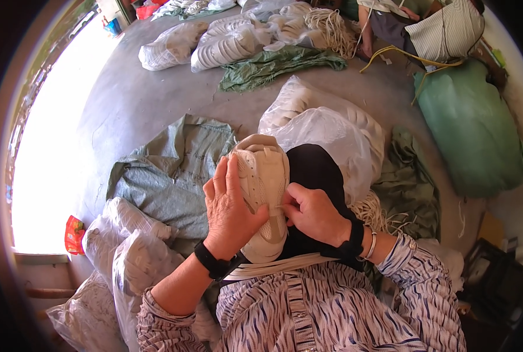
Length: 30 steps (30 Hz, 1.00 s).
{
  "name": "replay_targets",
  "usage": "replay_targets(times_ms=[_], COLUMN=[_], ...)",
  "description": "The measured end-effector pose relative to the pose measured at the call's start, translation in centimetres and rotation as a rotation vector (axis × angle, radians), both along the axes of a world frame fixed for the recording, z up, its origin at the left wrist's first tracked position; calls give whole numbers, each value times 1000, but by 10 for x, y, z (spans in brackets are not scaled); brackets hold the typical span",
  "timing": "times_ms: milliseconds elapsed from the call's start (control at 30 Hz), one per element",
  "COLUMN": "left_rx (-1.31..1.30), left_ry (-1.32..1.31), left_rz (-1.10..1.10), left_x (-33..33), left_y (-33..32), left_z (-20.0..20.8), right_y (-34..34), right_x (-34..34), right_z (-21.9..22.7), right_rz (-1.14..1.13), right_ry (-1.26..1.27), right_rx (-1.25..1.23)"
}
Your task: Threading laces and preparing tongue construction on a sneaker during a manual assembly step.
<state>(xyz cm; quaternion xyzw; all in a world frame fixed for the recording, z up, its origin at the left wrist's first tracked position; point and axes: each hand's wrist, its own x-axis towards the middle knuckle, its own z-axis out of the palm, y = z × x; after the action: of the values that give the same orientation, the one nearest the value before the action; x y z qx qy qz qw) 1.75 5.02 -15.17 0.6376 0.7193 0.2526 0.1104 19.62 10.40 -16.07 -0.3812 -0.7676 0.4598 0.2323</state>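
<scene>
- Where the black-clad lap meets its left edge, the beige shoe rests, toe at the near end.
- Handling: likely light, soft-topped, stiffer-soled; grip by the sides.
- Left hand: clasping left side, thumb across top.
- Right hand: angled inward, fingertips together at right side; whether pinching anything, cannot tell.

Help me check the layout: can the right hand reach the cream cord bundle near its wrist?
Probably yes: the cord bundle lies close by, partly uncovered, though the right hand would first have to leave the shoe.
</scene>
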Motion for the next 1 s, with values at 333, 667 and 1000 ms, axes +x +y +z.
replay_targets(times_ms=[333, 667, 1000], left_rx=[-19, -12, 59], left_ry=[16, -38, -80], left_rz=[2, -17, -175], left_x=[3, -4, -20], left_y=[0, -2, -21], left_z=[2, -2, -6], right_y=[4, 7, -11], right_x=[-4, -6, 0], right_z=[4, 7, 1], right_rz=[-13, 36, -44], right_ry=[-91, 22, 47], right_rx=[1, -374, -161])
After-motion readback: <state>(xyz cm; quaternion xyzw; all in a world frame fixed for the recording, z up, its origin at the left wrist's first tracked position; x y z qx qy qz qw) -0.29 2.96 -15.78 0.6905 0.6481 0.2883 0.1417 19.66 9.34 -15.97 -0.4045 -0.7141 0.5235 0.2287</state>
